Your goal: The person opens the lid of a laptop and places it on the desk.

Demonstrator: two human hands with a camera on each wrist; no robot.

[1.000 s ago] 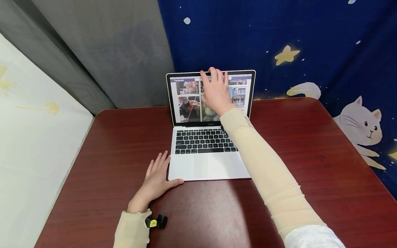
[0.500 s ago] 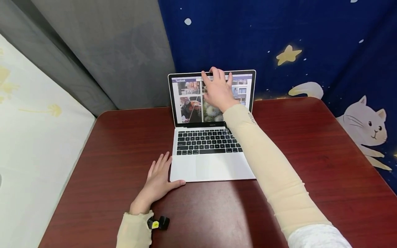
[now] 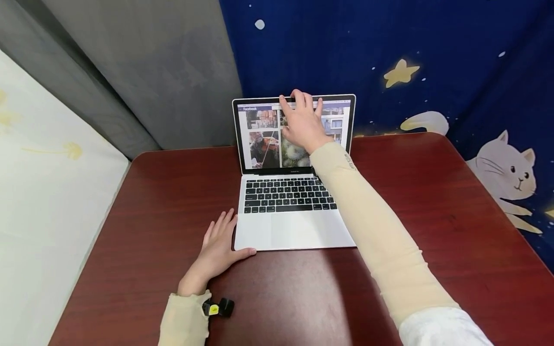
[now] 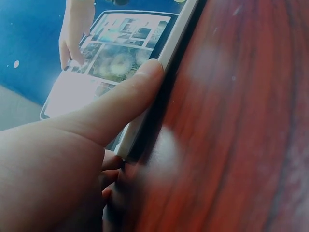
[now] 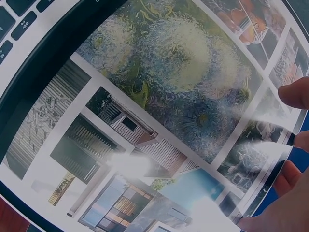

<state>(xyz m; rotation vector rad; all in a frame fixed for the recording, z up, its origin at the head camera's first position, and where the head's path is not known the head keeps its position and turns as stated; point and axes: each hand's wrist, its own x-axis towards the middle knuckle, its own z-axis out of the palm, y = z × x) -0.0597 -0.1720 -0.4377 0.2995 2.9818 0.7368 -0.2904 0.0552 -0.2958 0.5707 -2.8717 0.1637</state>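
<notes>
A silver laptop [image 3: 296,228] stands unfolded on the dark red table, its screen [image 3: 264,149] showing a page of photos under a Facebook heading. My right hand [image 3: 305,125] holds the top edge of the screen, several fingertips hooked over the rim and the thumb in front. The right forearm hides part of the keyboard [image 3: 281,194]. At the laptop's near left corner is my left hand [image 3: 218,250]. Its straight fingers lie along the left side, and the thumb [image 4: 140,79] touches the front edge. In the right wrist view, fingers [image 5: 289,179] reach behind the screen's rim.
The table [image 3: 173,192] has rounded far corners. Behind it hang a grey curtain [image 3: 173,72] and a blue curtain [image 3: 311,48] printed with stars and a white cat. White cloth [image 3: 52,202] borders the left side. A black wrist camera [image 3: 225,307] sits on the left sleeve.
My right hand has shifted slightly to the right along the screen's top edge, its fingers a little more spread. The left hand and the laptop stay as they were.
</notes>
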